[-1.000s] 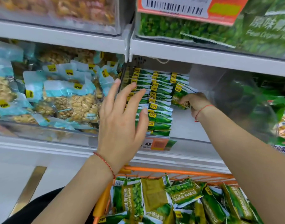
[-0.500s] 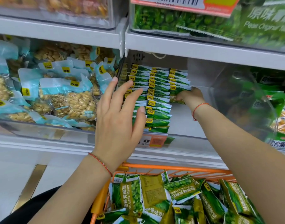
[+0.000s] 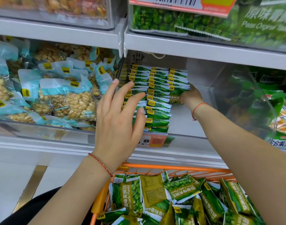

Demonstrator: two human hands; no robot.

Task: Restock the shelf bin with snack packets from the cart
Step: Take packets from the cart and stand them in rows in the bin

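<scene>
While the left hand is steadying the upright rows with fingers spread flat, the right hand is pinching a green packet into the third row of the shelf bin. Next it likely needs releasing, then another packet from the cart below.

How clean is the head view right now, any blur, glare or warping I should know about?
Head view: evenly lit; the rows of green packets and left hand are sharp; the right edge past the right hand is smeared, the clear bin wall hazes what's behind, shelf edges bow from the wide lens.
</scene>
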